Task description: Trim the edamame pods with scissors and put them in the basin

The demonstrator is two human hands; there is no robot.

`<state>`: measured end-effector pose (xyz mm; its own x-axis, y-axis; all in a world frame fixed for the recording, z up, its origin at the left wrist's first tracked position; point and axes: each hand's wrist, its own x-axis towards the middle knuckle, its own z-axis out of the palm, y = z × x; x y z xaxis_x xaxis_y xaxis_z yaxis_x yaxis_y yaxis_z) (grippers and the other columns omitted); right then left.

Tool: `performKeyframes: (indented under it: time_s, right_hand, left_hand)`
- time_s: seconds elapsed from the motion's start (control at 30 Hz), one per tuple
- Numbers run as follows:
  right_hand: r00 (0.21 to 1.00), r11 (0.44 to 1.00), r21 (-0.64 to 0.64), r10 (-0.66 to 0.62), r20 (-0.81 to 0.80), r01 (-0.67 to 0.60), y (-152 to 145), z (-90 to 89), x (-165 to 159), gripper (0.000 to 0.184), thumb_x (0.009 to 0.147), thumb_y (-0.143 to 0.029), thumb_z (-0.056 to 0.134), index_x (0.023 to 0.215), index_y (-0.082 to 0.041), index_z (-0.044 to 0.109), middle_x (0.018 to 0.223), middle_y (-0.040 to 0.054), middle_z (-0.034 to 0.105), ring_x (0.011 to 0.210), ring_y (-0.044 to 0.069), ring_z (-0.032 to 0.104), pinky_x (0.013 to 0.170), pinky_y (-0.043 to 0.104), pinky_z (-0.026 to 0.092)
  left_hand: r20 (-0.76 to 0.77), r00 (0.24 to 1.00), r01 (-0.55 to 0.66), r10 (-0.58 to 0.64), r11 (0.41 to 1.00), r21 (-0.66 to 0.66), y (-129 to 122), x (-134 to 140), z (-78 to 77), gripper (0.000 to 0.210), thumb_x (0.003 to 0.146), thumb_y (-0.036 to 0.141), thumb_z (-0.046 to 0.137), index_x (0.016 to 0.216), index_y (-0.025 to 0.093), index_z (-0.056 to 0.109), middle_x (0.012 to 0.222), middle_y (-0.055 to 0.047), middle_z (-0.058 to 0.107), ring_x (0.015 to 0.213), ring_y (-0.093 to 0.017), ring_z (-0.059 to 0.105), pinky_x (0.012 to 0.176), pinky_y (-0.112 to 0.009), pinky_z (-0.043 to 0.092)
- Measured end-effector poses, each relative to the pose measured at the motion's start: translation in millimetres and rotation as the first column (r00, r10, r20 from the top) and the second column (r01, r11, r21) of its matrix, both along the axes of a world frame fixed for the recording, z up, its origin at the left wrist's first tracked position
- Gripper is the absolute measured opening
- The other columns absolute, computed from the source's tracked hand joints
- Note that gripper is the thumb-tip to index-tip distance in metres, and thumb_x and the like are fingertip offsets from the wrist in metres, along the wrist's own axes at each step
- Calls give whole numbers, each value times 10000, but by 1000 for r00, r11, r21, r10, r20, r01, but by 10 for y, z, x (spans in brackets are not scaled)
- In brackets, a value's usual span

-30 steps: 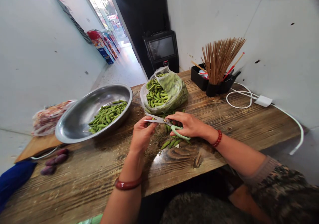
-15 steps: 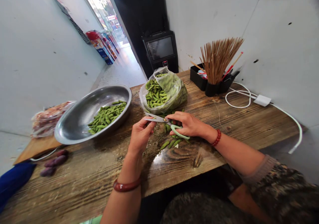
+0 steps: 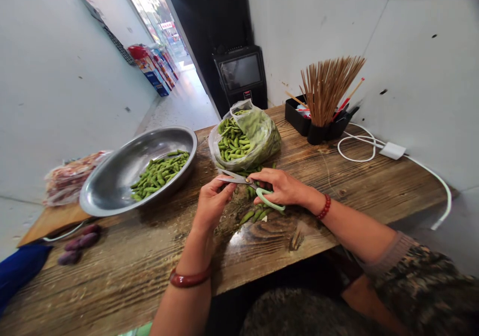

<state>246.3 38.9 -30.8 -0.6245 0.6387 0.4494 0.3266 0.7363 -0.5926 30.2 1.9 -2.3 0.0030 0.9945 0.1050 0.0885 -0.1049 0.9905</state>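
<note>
My right hand [image 3: 279, 185] grips a pair of scissors [image 3: 258, 189] with pale green handles. Their blades are parted and point left, at the fingertips of my left hand [image 3: 212, 201]. Thumb and fingers of that left hand are pinched together, apparently on a green edamame pod that is almost wholly hidden. Beneath my right hand, loose edamame pods [image 3: 256, 215] lie on the wooden table [image 3: 157, 256]. Just beyond my hands stands a clear plastic bag [image 3: 262, 134] full of pods. To the left, a wide metal basin [image 3: 112, 176] holds a heap of edamame [image 3: 160, 173].
A black organiser [image 3: 297, 117] with a bundle of thin brown sticks [image 3: 331, 89] stands at the back right, beside a white cable [image 3: 430, 169]. At left are a bag of reddish food [image 3: 71, 179], purple-red tubers [image 3: 80, 242] and blue cloth [image 3: 22, 271].
Almost nothing differs. The view has shifted very slightly; both hands and the parted scissors keep nearly the same pose.
</note>
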Motion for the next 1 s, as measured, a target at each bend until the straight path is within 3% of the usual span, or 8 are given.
performKeyframes:
  time_s: [0.33, 0.5, 0.63, 0.83, 1.0]
  right_hand:
    - [999, 1000, -14, -12, -38, 11, 42, -29, -3, 494, 751, -371, 748, 1182, -161, 626, 794, 23, 611, 693, 133, 550, 652, 241, 445]
    - [989, 988, -96, -127, -80, 119, 69, -73, -27, 491, 747, -377, 746, 1174, -162, 633, 816, 27, 628, 661, 120, 544, 626, 234, 447]
    - [991, 990, -97, -111, -79, 103, 42, -40, -28, 558, 725, -375, 763, 1208, -149, 597, 860, 33, 599, 699, 128, 552, 667, 248, 469]
    - [999, 998, -46, -53, 1, 53, -24, 3, -19, 631, 719, -419, 762, 1253, -175, 533, 959, 58, 580, 831, 177, 560, 757, 306, 482]
    - [999, 998, -36, -47, 22, 48, -37, -29, -34, 660, 708, -438, 767, 1262, -181, 515, 977, 61, 580, 841, 184, 558, 755, 310, 482]
  left_hand:
    - [-41, 999, -31, 30, 999, -17, 32, -78, -30, 163, 706, 267, 742, 829, 161, 731, 652, 22, 555, 503, -57, 355, 453, -192, 276]
    - [170, 980, -92, 105, 992, -84, 41, -82, 7, 202, 667, 247, 772, 823, 155, 683, 621, 40, 510, 462, -37, 324, 403, -167, 222]
    - [356, 929, -56, 101, 989, -134, 45, -71, 39, 218, 652, 230, 781, 794, 153, 634, 628, 41, 510, 475, -33, 366, 387, -135, 221]
    - [456, 883, -28, 110, 983, -183, 51, -76, 40, 253, 626, 208, 792, 789, 141, 610, 656, 29, 553, 460, -18, 367, 372, -117, 218]
    - [480, 874, 16, 78, 982, -189, 43, -22, 19, 257, 617, 197, 799, 781, 144, 608, 569, 61, 473, 449, -23, 359, 374, -124, 220]
